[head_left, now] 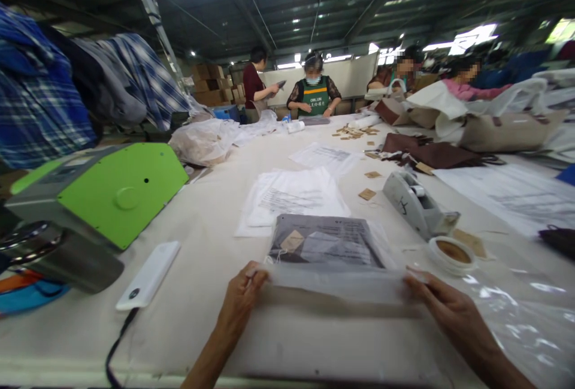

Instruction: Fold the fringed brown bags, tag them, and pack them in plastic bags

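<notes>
Left hand [246, 288] and right hand [436, 299]: each pinched one end of a clear bag's flap [336, 282]. Folded grey cloth [335, 228]: lay just beyond on the worktop [202, 209], tag [293, 240] on top; bagging seemed done, flap not yet flat.

Near the front edge of the desk [202, 293], a bare left hand [242, 293] and a bare right hand [440, 302] are seen. The left forearm [211, 350] and the right forearm [489, 347] are uncovered as far as they are shown. Each is slim and narrowed toward the wrist. Slender fingers are made out on both, the right fingertips being blurred.
</notes>
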A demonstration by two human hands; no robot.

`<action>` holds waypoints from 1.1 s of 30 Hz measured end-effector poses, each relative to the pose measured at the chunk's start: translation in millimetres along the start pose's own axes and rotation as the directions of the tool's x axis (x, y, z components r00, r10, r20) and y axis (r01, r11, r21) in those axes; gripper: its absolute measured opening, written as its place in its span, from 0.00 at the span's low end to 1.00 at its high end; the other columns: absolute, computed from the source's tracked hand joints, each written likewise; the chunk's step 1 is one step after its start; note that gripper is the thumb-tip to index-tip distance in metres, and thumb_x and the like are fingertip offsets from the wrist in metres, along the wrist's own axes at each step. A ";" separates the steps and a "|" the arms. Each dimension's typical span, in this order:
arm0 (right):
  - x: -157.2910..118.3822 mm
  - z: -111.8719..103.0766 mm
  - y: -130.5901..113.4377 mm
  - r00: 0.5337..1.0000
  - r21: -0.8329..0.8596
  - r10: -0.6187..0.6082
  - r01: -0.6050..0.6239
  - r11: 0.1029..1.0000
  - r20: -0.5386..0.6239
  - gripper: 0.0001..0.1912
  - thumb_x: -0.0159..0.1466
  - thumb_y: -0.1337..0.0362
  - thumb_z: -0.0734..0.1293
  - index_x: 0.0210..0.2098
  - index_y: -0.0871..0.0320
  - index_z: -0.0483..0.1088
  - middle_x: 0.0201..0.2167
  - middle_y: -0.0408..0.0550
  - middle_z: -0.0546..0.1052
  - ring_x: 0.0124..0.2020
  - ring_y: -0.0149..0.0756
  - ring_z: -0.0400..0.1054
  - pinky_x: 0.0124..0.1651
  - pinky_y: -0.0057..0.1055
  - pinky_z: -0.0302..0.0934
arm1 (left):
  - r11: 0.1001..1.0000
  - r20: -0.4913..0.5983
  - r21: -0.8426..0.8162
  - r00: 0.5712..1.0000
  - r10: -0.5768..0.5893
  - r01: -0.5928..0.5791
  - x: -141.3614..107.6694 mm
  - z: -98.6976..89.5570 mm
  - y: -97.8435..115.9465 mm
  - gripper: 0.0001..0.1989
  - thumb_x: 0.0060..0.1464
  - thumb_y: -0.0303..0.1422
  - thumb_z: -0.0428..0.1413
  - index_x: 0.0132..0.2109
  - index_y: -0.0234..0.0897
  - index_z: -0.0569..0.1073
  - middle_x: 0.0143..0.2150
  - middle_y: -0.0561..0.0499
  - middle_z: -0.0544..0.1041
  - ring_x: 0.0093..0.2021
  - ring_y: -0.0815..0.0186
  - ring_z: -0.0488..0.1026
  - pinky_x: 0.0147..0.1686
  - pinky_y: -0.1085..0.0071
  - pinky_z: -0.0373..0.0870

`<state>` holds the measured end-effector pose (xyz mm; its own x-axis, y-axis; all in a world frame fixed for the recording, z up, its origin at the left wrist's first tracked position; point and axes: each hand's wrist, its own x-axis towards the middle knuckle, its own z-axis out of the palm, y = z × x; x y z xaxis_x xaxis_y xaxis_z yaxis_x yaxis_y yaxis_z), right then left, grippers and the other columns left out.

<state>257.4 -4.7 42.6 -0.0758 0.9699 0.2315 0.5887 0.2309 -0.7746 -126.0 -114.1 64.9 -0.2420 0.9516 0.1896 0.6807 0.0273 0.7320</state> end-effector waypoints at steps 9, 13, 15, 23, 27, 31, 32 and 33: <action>31.8 25.5 -3.5 0.998 -0.359 0.060 -0.050 0.932 0.018 0.21 0.63 0.44 0.54 0.36 0.51 0.68 0.26 0.46 0.78 0.29 0.47 0.75 0.28 0.33 0.61 | 0.763 -0.101 0.594 0.964 -0.246 0.257 46.0 31.5 13.9 0.15 0.68 0.37 0.37 0.47 0.39 0.67 0.32 0.47 0.78 0.34 0.57 0.77 0.30 0.70 0.62; 39.5 28.1 -2.5 0.986 -0.456 0.073 0.002 0.890 0.148 0.21 0.65 0.46 0.50 0.36 0.50 0.67 0.25 0.46 0.77 0.28 0.48 0.75 0.28 0.34 0.60 | 0.708 -0.092 0.662 0.964 -0.248 0.246 41.9 35.4 9.7 0.16 0.68 0.35 0.36 0.44 0.39 0.67 0.40 0.44 0.78 0.42 0.58 0.76 0.34 0.70 0.64; 42.0 27.9 -1.9 0.992 -0.421 0.044 0.009 0.907 0.118 0.21 0.65 0.45 0.51 0.37 0.50 0.67 0.27 0.46 0.78 0.30 0.47 0.76 0.29 0.34 0.60 | 0.699 -0.089 0.664 0.956 -0.278 0.265 41.1 33.9 8.8 0.14 0.68 0.36 0.37 0.42 0.40 0.66 0.39 0.46 0.78 0.41 0.59 0.76 0.33 0.70 0.63; 46.7 35.4 4.0 0.976 -0.533 0.050 0.073 0.843 0.212 0.16 0.68 0.50 0.52 0.36 0.51 0.65 0.25 0.43 0.77 0.27 0.44 0.76 0.25 0.30 0.55 | 0.736 -0.165 0.604 0.951 -0.260 0.306 47.8 19.2 4.0 0.12 0.65 0.39 0.44 0.50 0.39 0.65 0.36 0.49 0.78 0.37 0.57 0.77 0.31 0.67 0.67; 49.3 39.1 2.1 0.977 -0.543 0.040 0.083 0.836 0.210 0.14 0.69 0.52 0.55 0.36 0.51 0.66 0.26 0.42 0.78 0.28 0.41 0.76 0.25 0.29 0.55 | 0.759 -0.217 0.616 0.880 0.423 -0.213 36.0 40.7 30.3 0.13 0.64 0.33 0.47 0.55 0.39 0.65 0.49 0.44 0.74 0.50 0.58 0.71 0.50 0.62 0.67; 51.5 33.6 -0.1 0.974 -0.600 0.005 0.134 0.789 0.225 0.12 0.69 0.54 0.57 0.42 0.52 0.68 0.29 0.43 0.80 0.32 0.45 0.77 0.26 0.30 0.57 | 0.531 0.234 0.595 0.761 0.605 -0.604 27.2 95.5 64.8 0.34 0.55 0.48 0.58 0.65 0.46 0.58 0.65 0.46 0.63 0.64 0.45 0.56 0.59 0.45 0.55; 51.8 27.2 -0.2 0.977 -0.619 -0.021 0.151 0.771 0.213 0.12 0.69 0.55 0.57 0.45 0.52 0.68 0.31 0.44 0.80 0.32 0.46 0.77 0.26 0.31 0.57 | 0.505 0.275 0.612 0.763 0.586 -0.609 26.0 107.6 68.6 0.41 0.50 0.53 0.60 0.66 0.47 0.56 0.67 0.46 0.60 0.65 0.41 0.53 0.58 0.40 0.52; 52.5 17.9 -0.1 0.981 -0.632 -0.054 0.163 0.758 0.188 0.13 0.68 0.56 0.58 0.48 0.52 0.67 0.33 0.45 0.80 0.33 0.46 0.77 0.26 0.31 0.58 | 0.493 0.289 0.638 0.777 0.560 -0.592 25.2 117.2 69.9 0.47 0.45 0.56 0.61 0.67 0.48 0.53 0.68 0.46 0.58 0.65 0.40 0.52 0.59 0.38 0.49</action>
<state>238.9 47.6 44.4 -0.2572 0.9532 0.1587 0.9422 0.2839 -0.1778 -3.5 -52.4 44.2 0.3929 0.8427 0.3682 0.9195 -0.3549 -0.1689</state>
